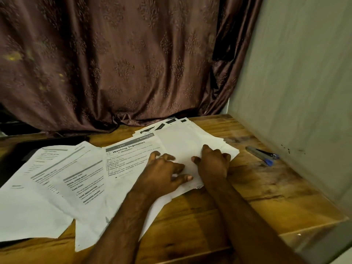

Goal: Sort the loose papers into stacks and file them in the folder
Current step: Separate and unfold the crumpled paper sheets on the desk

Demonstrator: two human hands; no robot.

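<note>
On the wooden table (209,216), both hands rest on a blank sheet (182,143) overlapping the "Washing Vegetables" worksheet (129,159): left hand (163,174) fingers spread, right hand (213,162) fingers loosely curled.

The papers (80,180) are white printed sheets, spread loose and overlapping across the desk (257,187). Under the right grip (212,164) lies a blank-faced stack (182,141), its sheets fanned a little so that several corners show at its far and right edges. Just left of that grip, under the left grip (163,174), a worksheet (129,157) headed "Washing Vegetables" lies face up, partly covered by the stack. Beyond the grips, more sheets (158,126) with dark header bars peek out from beneath the stack. Farther left of both grips, larger text pages lie skewed over one another, reaching the near edge.
</note>
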